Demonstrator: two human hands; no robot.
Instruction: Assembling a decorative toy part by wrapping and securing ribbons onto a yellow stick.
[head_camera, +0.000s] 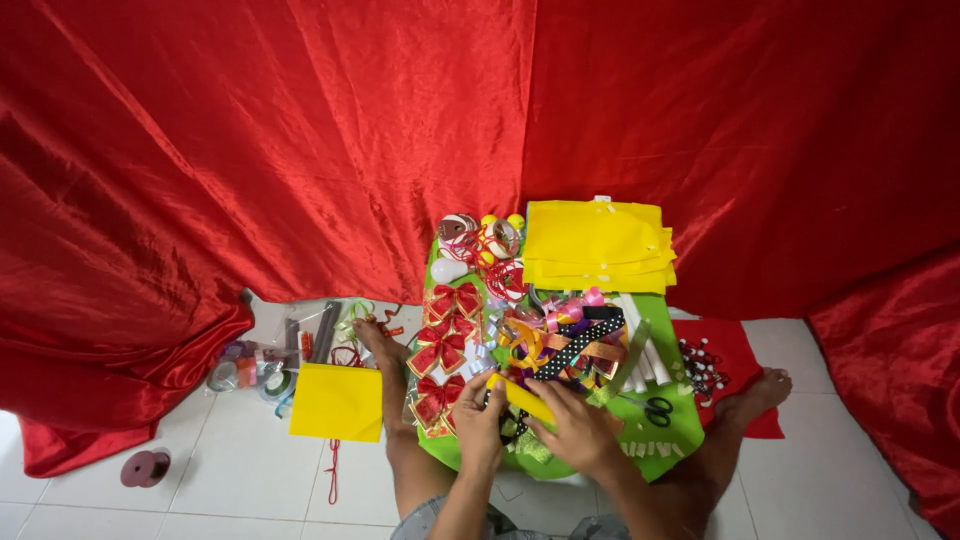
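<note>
Both hands pinch a yellow strip (522, 398) over the green board (680, 440) — left hand (480, 425) at its near end, right hand (580, 432) along its length. Crowded ribbons (570, 345) and red bows (440, 350) touch it — a snag could likely pull them off.

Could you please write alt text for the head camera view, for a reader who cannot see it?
A person seated on a white tiled floor holds a yellow strip between the left hand and right hand, above a green board crowded with red bows, ribbons, scissors and a stack of yellow sheets. Red satin cloth hangs behind.
</note>
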